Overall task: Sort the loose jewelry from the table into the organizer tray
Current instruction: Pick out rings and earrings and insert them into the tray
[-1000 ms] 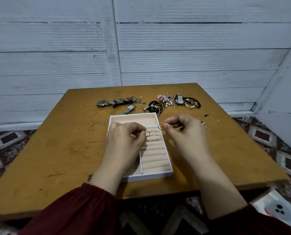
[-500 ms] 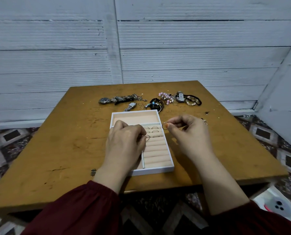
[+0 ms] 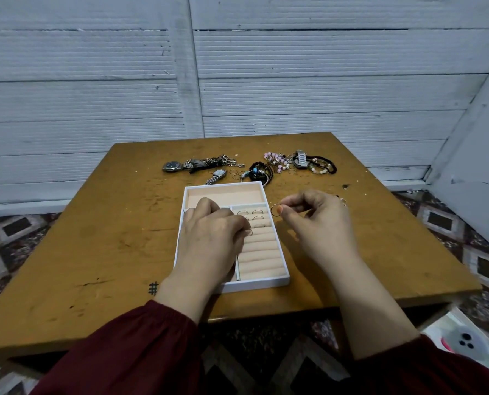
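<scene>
Sitting near the middle of the brown table (image 3: 109, 238), the organizer tray (image 3: 277, 280) is a white box with a peach lining. It has one wide compartment at its far end and a column of soft ring rolls along its right side. Some thin rings (image 3: 257, 212) already stand in the farthest rolls. The left hand (image 3: 211, 238) lies over the left part of the tray with its fingers curled. Its fingertips pinch a small ring (image 3: 250, 231) down at the rolls, just nearer than the seated rings. The right hand (image 3: 320, 223) is just beside the right rim of the tray, raised a little above the table. Its thumb and first finger grip another thin ring (image 3: 276, 209), and the other fingers are bent into the palm. Behind the far rim of the tray the loose jewelry lies in a row. A square silver watch (image 3: 217, 175) and a few small rings (image 3: 235, 173) are closest to the rim, and a dark beaded bracelet (image 3: 259, 171) almost touches the far right corner. Farther from the tray are a round dark-faced watch (image 3: 170, 166), a metal chain (image 3: 217, 161), pink beads (image 3: 276, 159) and black bracelets (image 3: 323, 165). In front of the tray, to its left, a small hash mark (image 3: 153, 288) is drawn on the table. Dark red sleeves (image 3: 140, 352) cover both forearms. A white plank wall (image 3: 294, 81) stands beyond the table.
</scene>
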`<move>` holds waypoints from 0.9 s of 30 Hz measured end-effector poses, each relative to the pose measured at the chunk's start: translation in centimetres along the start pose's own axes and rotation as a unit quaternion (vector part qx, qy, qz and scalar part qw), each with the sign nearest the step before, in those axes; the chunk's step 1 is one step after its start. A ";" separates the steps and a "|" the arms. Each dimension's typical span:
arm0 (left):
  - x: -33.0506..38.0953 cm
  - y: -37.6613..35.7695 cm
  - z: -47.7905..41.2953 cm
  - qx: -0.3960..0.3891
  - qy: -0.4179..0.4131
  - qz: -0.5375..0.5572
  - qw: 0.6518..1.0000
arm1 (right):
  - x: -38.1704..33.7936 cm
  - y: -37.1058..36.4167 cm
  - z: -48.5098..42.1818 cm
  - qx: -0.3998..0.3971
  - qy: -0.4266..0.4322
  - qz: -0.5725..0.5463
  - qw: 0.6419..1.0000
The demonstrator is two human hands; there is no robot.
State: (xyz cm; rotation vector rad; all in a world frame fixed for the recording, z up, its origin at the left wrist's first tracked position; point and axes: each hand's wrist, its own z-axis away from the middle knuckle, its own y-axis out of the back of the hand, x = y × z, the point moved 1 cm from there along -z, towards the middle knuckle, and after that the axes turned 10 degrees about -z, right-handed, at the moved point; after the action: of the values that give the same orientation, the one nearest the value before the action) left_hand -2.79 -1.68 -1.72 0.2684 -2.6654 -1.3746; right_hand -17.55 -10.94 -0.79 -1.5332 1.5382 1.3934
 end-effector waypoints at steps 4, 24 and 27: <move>-0.1 -0.2 0.0 -0.008 -0.002 -0.011 1.000 | -0.1 0.0 0.1 -0.001 0.001 0.007 1.000; 0.3 0.0 -0.3 -0.053 0.031 -0.022 0.998 | -0.2 -0.2 0.2 -0.016 0.004 0.036 0.999; 0.4 0.1 -0.4 -0.073 0.047 -0.032 0.996 | -0.1 -0.2 0.2 -0.021 -0.001 0.035 0.999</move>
State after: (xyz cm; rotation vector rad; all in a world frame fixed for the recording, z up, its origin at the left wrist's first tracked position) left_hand -3.14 -2.01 -1.43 0.3962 -2.4862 -1.5260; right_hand -17.35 -10.68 -0.85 -1.5163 1.5847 1.4734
